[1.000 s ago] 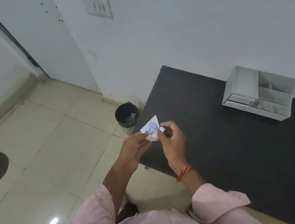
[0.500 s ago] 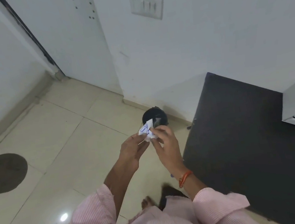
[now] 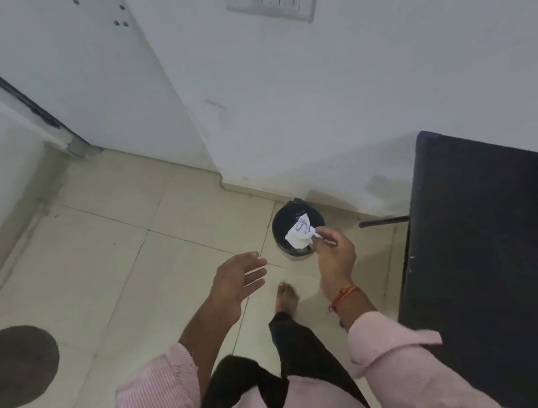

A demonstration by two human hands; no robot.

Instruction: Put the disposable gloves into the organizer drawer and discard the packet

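Observation:
A crumpled white packet (image 3: 300, 232) with blue print hangs over the mouth of a small black bin (image 3: 281, 226) on the floor. My right hand (image 3: 334, 257) pinches the packet by one corner, directly above the bin. My left hand (image 3: 237, 281) is off to the left of the bin, palm open and fingers spread, holding nothing. The organizer and the gloves are out of sight.
The black table (image 3: 496, 258) fills the right side, its corner close to my right arm. The bin stands against the white wall (image 3: 350, 106) on beige tiles. A dark round mark (image 3: 15, 365) lies on the floor at left. My bare foot (image 3: 286, 300) is just before the bin.
I have turned left and stepped toward the bin, so the organizer left the view. My left hand let go of the packet and opened. My right hand carried the packet over the bin.

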